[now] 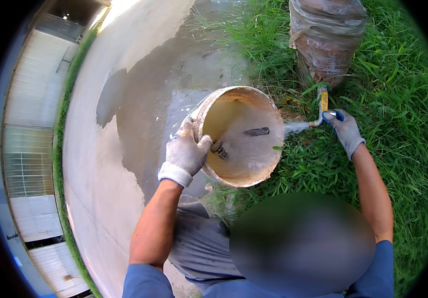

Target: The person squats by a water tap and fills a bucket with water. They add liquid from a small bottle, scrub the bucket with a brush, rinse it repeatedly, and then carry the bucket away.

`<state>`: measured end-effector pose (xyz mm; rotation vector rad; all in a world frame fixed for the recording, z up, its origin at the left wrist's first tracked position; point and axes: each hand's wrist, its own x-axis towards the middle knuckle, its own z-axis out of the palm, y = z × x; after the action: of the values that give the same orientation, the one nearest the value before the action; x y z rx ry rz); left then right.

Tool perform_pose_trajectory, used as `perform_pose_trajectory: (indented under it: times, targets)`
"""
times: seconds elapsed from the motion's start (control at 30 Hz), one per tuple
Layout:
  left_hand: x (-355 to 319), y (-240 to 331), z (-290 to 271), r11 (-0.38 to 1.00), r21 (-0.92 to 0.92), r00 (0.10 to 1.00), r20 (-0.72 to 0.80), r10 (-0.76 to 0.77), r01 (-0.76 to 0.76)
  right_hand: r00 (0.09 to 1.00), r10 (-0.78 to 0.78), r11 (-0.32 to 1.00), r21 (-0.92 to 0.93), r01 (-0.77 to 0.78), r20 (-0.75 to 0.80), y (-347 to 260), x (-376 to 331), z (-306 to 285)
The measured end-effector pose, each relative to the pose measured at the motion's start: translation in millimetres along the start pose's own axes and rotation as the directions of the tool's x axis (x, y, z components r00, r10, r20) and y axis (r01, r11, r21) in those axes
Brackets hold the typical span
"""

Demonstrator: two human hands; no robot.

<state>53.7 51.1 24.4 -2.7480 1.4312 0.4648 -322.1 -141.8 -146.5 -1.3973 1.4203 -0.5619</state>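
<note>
A white, dirt-crusted bucket (205, 110) tilts toward the tap, with cloudy water (239, 116) inside. My left hand (183, 154), in a grey knit glove, is closed over the bucket's left rim, thumb inside. A dark stubby piece (257, 131) sticks out of the water, and a dark bristly-looking piece (220, 150) shows by my left thumb; whether they join is hidden. On the right, my gloved right hand (345, 130) is closed at the metal tap (319, 118), just below its yellow lever (324, 101). A water stream (296, 127) shoots leftward from the spout to the bucket's rim.
A thick post wrapped in clear plastic (328, 39) stands behind the tap. Tall grass (407, 164) covers the right side. Wet concrete (144, 94) lies left of the bucket, with a pale panelled wall (30, 119) farther left. A blurred oval hides part of my lap.
</note>
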Motion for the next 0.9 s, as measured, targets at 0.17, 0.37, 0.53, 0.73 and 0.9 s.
perform_pose_trajectory:
  times: [0.17,0.37,0.53,0.73,0.9]
  targets:
    - [3,-5,8,1.000,0.006,0.999,-0.034,0.028,-0.028,1.000,0.009,1.000,0.001,-0.009,0.004,-1,0,-1]
    - [2,-2,7,0.999,-0.019,0.997,-0.065,0.038,-0.040,1.000,0.013,0.999,-0.050,-0.014,-0.005,2,2,-3]
    - [5,-11,11,0.999,-0.002,0.997,-0.059,0.040,-0.040,1.000,0.023,0.997,-0.075,-0.024,-0.010,2,2,-2]
    - [4,-8,10,0.999,-0.006,0.996,-0.079,0.044,-0.045,1.000,0.015,0.997,-0.077,-0.014,0.006,3,2,-3]
    - [4,-10,10,0.999,-0.015,0.996,-0.071,0.045,-0.046,1.000,0.013,0.996,-0.086,-0.013,0.006,0,0,-3]
